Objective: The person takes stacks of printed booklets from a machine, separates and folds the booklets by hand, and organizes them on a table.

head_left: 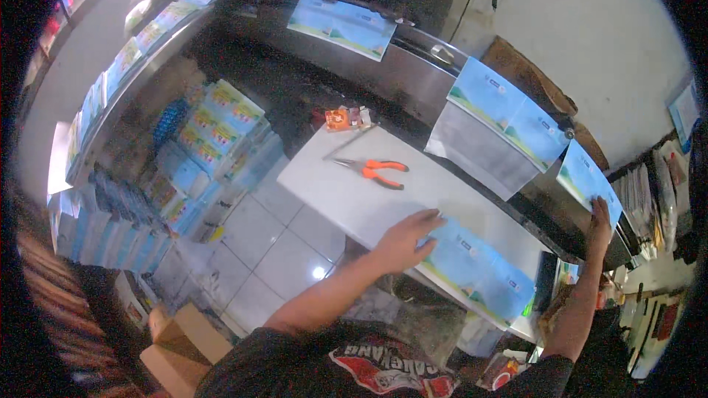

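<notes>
My left hand (pixel 407 242) rests at the left end of a blue printed sheet (pixel 479 265) on the white tabletop, thumb and fingers apart, touching its edge. To the right, my right hand (pixel 601 222) is closed on the lower end of another blue printed sheet (pixel 585 177), which leans on the long metal rail. Beside it, a blue sheet (pixel 509 114) lies over a white paper (pixel 479 144) on the same rail. Orange-handled pliers (pixel 372 169) lie on the white table (pixel 306 169), left of and beyond my left hand.
An orange small pack (pixel 338 119) stands at the table's far corner. Stacks of printed booklets (pixel 214 136) fill the floor at left, near an open cardboard box (pixel 184 350). More printed sheets (pixel 343 26) hang along the rail. Stacked papers (pixel 638 195) stand at the right wall.
</notes>
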A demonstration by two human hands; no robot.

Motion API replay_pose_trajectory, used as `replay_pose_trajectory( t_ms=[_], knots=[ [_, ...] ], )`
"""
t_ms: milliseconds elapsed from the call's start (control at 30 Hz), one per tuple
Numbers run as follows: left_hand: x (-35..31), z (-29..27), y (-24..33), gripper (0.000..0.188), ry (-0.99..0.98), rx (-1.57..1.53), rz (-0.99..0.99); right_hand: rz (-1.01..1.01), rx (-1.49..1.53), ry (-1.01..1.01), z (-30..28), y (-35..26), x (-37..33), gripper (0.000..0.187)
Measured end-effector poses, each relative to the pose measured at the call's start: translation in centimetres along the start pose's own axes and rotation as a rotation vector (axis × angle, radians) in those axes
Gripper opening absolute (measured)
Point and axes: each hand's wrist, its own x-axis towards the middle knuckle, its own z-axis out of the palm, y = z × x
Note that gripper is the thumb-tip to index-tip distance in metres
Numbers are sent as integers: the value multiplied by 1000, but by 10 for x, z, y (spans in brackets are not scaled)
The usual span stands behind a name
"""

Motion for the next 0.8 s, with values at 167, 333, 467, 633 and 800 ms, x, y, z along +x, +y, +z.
replay_pose_trajectory(
  t_ms=[167,333,467,633,800],
  knots=[
    [7,9,2,49,27,31,68,142,-1,-41,-3,6,-32,41],
    [-4,-2,1,49,21,48,-25,189,121,-382,-47,-193,-69,46],
    [3,4,-1,50,6,33,6,-161,25,-595,-68,-300,-134,64],
    [3,1,1,47,45,2,-5,-183,114,-735,-56,-298,-140,58],
    [0,-7,-13,55,86,-519,-61,-137,310,-822,-78,-296,-102,42]
  ],
)
